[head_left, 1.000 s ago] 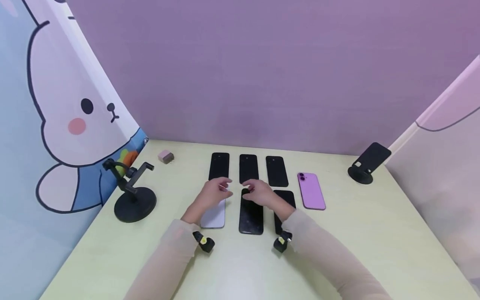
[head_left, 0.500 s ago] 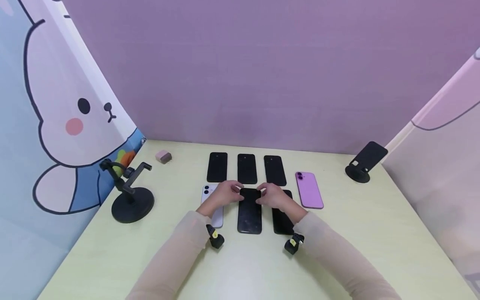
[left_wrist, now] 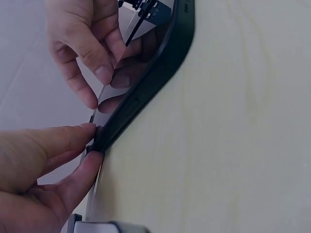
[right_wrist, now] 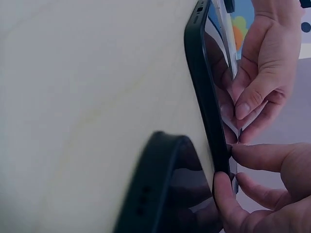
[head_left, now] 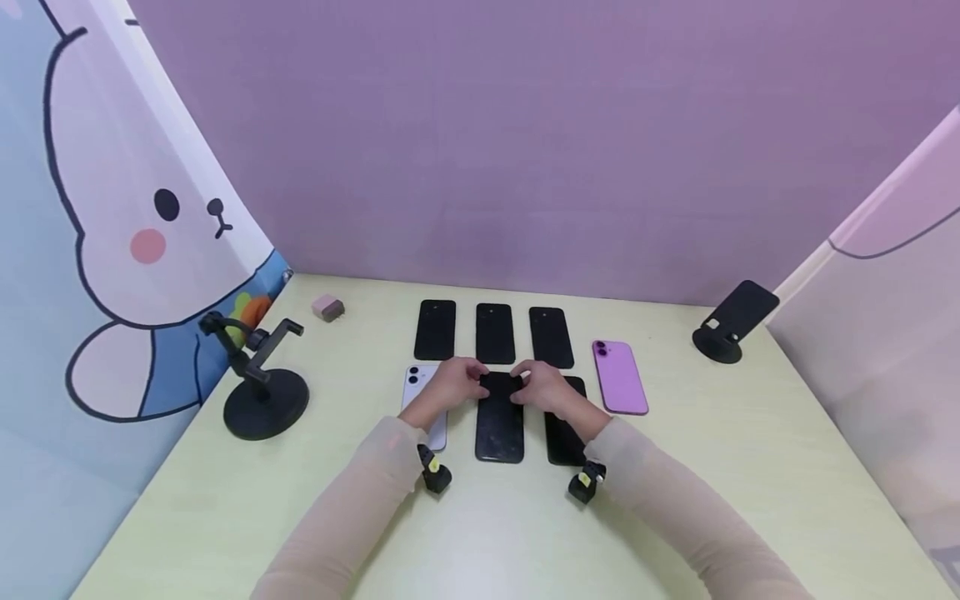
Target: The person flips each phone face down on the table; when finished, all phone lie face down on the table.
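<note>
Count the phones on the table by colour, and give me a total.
Black phones: 5 (back row; front middle; front right)
White phone: 1
Purple phone: 1
Total: 7

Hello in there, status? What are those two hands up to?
Left hand and right hand both pinch the far end of the middle black phone. Phone flat on table. White phone and another black phone close alongside.
</note>
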Available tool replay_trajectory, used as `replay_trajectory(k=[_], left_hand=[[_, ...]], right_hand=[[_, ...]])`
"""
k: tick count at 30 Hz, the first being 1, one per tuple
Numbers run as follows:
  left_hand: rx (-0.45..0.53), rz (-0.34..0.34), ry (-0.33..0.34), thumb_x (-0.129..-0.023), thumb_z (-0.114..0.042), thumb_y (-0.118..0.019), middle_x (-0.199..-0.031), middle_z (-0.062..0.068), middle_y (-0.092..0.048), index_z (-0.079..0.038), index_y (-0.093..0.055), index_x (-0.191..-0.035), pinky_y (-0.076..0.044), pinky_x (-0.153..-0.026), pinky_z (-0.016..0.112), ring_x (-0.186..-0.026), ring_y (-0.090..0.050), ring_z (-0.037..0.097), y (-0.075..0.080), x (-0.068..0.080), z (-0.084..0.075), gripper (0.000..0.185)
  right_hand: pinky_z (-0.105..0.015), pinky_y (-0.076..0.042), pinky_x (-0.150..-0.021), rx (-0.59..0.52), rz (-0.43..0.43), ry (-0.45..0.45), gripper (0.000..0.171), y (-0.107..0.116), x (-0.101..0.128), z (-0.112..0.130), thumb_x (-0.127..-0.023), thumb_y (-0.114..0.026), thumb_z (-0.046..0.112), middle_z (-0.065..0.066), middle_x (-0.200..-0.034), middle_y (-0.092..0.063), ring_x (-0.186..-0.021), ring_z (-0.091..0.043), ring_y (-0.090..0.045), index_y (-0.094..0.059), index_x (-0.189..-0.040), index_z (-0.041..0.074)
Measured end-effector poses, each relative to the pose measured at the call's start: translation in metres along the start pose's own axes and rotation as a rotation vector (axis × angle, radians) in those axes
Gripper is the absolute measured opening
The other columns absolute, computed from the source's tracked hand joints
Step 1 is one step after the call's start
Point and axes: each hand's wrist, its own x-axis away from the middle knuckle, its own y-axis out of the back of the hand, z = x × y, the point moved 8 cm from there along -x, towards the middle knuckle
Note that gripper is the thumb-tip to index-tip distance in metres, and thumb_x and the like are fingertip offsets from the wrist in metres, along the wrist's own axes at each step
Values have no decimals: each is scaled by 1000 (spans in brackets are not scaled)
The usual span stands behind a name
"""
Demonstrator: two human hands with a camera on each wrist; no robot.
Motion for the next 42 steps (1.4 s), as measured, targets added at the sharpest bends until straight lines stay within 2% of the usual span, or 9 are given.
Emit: replay_trajectory(k=[6,12,19,26,30,34,42], left_hand=[[22,-16,39,-75,-4,-81,-94,8,-66,-2,-72,-107,-49,-79,35,-86,-60,21,3,4,3,33],[28,-11,36,-75,-4,-82,-91,6,-66,-2,-71,-107,-50,-77,32,-84,-60,19,0,2,6,34],[44,-12,21,-77,-6,-81,-89,6,-66,-1,-71,-108,-50,-75,32,-83,-60,19,-1,3,4,32],[28,-24,13,-79,-8,-80,-89,6,-67,0,-70,-108,-51,-75,31,-82,-61,18,-2,5,1,31],[22,-28,16,-80,-10,-80,-90,7,-67,0,-70,-108,-50,-76,32,-83,-60,19,-2,4,0,32],[26,-35,7,-81,-12,-79,-94,8,-67,0,-70,-109,-50,-78,34,-87,-61,20,-3,4,-2,33],[89,-52,-18,-84,-12,-77,-100,11,-69,0,-68,-114,-52,-79,34,-92,-63,23,-8,5,-6,33]], right_hand=[[-32,-50,-67,-54,-9,2,36,-3,-2,0,-78,-77,2,-12,-95,-64,-79,-21,-60,-66,-113,3],[-32,-50,-68,-99,-29,25,37,-1,-3,-3,-78,-77,1,-12,-94,-64,-80,-22,-60,-66,-113,1],[-31,-49,-74,-251,-39,32,34,5,0,-3,-82,-72,-3,-15,-101,-60,-91,-24,-55,-66,-115,-4],[-33,-49,-82,-286,-54,56,34,11,3,-1,-83,-69,-4,-17,-108,-62,-101,-26,-54,-66,-116,-7],[-32,-50,-79,-316,-58,48,34,14,4,0,-83,-69,-4,-18,-109,-62,-100,-26,-55,-66,-117,-8],[-32,-53,-78,-403,-52,48,34,16,5,0,-84,-68,-6,-20,-111,-63,-99,-26,-58,-64,-118,-9],[-27,-52,-78,-524,-64,118,33,21,3,5,-86,-66,-10,-25,-111,-64,-93,-19,-63,-61,-118,-14]])
